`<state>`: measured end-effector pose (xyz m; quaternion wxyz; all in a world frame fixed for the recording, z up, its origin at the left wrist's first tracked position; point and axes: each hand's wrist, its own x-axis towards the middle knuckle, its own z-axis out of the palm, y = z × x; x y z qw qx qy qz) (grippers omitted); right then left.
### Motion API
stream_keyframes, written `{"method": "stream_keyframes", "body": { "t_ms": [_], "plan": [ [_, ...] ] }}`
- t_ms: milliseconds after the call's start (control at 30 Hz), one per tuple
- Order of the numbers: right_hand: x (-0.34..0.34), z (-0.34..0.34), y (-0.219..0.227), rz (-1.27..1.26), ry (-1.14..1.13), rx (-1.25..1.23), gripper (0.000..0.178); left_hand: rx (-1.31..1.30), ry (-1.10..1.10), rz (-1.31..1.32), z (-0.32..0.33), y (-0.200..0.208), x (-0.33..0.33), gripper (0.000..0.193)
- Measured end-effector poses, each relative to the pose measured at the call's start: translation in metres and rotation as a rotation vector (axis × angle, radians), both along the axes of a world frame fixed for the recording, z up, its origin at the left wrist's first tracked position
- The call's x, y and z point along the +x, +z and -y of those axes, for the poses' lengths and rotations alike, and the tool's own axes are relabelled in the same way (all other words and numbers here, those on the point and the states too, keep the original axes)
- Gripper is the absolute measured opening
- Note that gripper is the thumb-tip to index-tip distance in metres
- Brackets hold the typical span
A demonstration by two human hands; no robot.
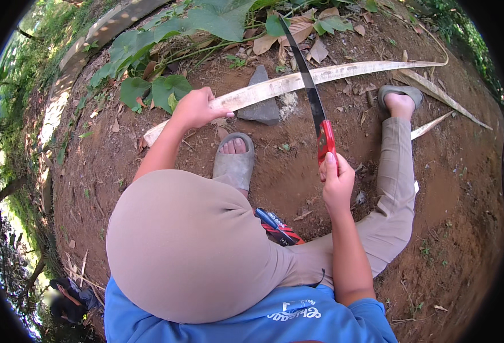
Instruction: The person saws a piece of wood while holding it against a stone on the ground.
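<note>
Brown earth point(446, 194) spreads all around, scattered with dry leaves. On it sits the person in tan trousers point(177, 246) and a blue shirt point(234, 317), left knee drawn up close and right leg stretched out to the side. Ahead of them runs a long pale strip of wood point(280, 86), slanting up from beside the left foot to a thin bent tip at far right, and big green leaves point(214, 20) crowd in beyond it. A saw point(313, 94) with a dark, curved blade crosses above the strip; I can't tell from here whether its teeth touch. Two shorter pale pieces point(443, 94) lie by the right foot. Beneath the strip, a flat grey stone point(263, 112) pokes out on both sides. Grey sandals point(229, 167) cover both feet. The left hand point(196, 108) is curled over the strip near its closer end, gripping it, while the right hand point(339, 182) is closed round the saw's red handle point(325, 137), thumb laid along it. A small blue-handled tool point(268, 219) lies beside the left thigh.
</note>
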<state>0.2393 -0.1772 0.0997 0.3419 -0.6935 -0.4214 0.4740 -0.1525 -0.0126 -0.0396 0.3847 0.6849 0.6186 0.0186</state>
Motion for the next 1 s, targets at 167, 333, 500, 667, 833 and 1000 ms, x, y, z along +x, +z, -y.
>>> {"method": "stream_keyframes", "body": {
  "t_ms": [167,333,500,667,833,1000],
  "plan": [
    [-0.019,-0.020,-0.013,0.069,0.101,0.053,0.037,0.354,0.090,-0.125,0.009,0.007,0.011,0.076],
    [-0.035,-0.035,-0.028,0.011,0.100,0.011,0.039,0.362,0.023,-0.126,0.007,-0.003,0.009,0.075],
    [-0.045,-0.068,-0.043,-0.068,0.095,0.079,0.040,0.219,0.083,-0.086,0.002,-0.009,0.015,0.067],
    [-0.051,-0.101,-0.057,-0.120,0.109,0.091,0.040,0.052,0.009,-0.199,-0.013,-0.001,0.018,0.055],
    [-0.036,-0.073,-0.049,-0.006,0.117,0.042,0.034,0.131,-0.078,-0.122,0.030,0.009,0.021,0.044],
    [-0.024,-0.024,-0.045,-0.070,0.097,-0.040,0.030,0.167,-0.036,-0.135,0.074,-0.003,0.039,0.043]
  ]
}}
